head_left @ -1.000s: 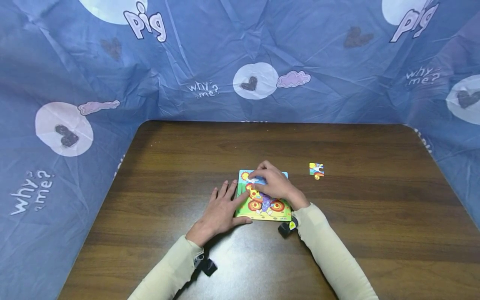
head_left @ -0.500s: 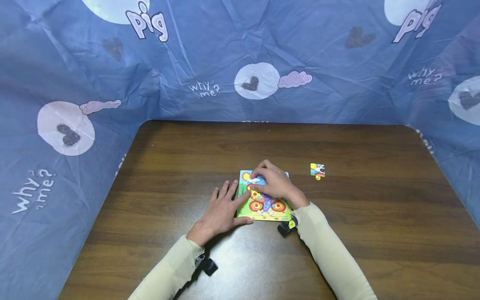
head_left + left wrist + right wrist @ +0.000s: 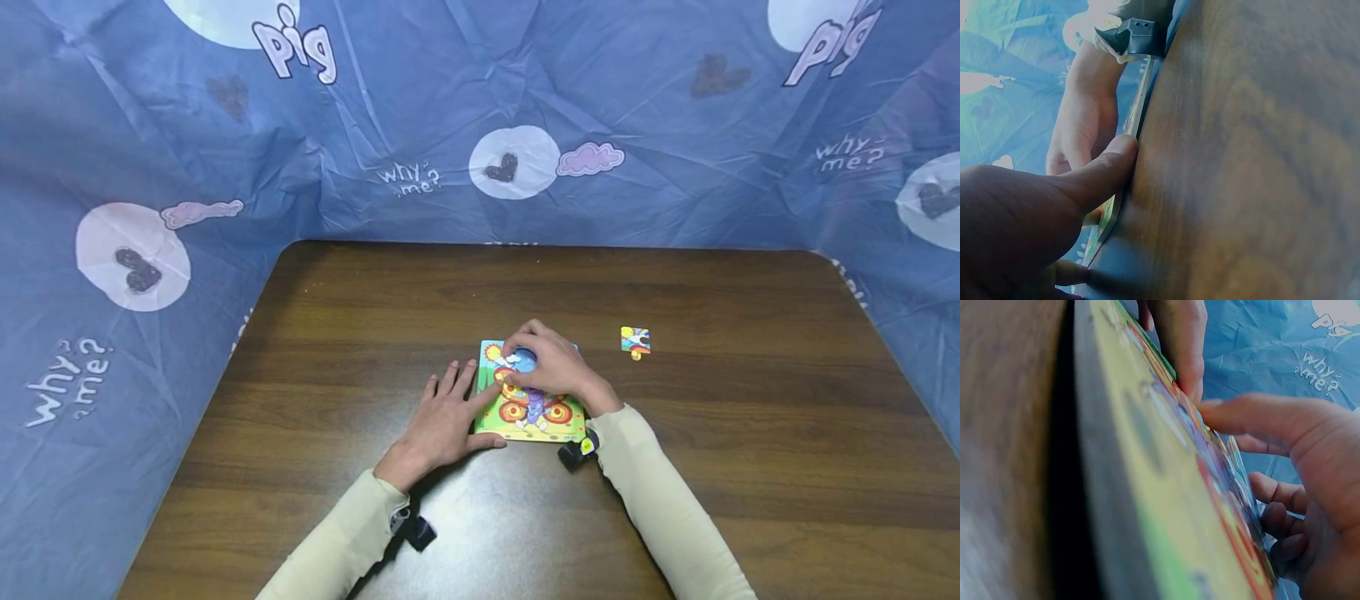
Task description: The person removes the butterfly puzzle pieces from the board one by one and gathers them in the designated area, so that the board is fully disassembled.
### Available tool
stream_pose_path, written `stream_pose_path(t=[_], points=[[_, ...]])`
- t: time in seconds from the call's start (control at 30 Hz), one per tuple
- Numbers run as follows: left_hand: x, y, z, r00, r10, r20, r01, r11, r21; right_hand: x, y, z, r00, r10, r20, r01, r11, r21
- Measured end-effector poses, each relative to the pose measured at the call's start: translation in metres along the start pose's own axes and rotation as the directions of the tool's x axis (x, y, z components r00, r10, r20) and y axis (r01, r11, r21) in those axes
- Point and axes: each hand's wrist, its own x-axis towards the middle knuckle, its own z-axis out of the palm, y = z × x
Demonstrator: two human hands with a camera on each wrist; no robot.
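A butterfly jigsaw puzzle board [image 3: 551, 434] lies flat on the table, its picture partly covered by both hands. My left hand [image 3: 441, 423] spreads its fingers at the board's left side. Its index finger reaches onto the picture, and its thumb [image 3: 1107, 165] rests along the near edge. Over the upper part of the board, my right hand [image 3: 555, 367] curls, thumb and index finger set around a puzzle piece [image 3: 517, 360] with a cloud and blue sky. In the right wrist view, the right thumb [image 3: 1241, 415] touches the picture; the piece's far side is hard to make out.
One loose puzzle piece [image 3: 634, 339], yellow, blue and red, lies right of the board. The brown wooden table [image 3: 360, 333] meets a blue printed cloth [image 3: 420, 100] at the back and sides. A black wrist camera [image 3: 573, 455] sits close to the board's near right corner.
My right thumb and index finger have shifted slightly, showing more blue between them. The left hand stays in place, and the loose piece has not moved.
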Motion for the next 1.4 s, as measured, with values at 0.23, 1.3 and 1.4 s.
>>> stream_pose_path(t=[0.23,1.3,1.4], points=[[0.0,0.0,0.001,1.0,0.007,-0.006,-0.007,1.0,0.003,-0.002,0.002,-0.005,0.999,-0.016,0.041,0.015,0.999,0.031],[0.002,0.009,-0.006,0.999,0.011,0.033,-0.01,1.0,-0.009,-0.004,0.007,-0.009,1.0,-0.013,-0.01,0.013,0.999,0.043],[0.005,0.016,-0.006,0.998,0.046,0.044,-0.045,0.999,-0.018,-0.004,0.009,-0.009,0.999,-0.032,-0.025,0.033,0.999,0.043]])
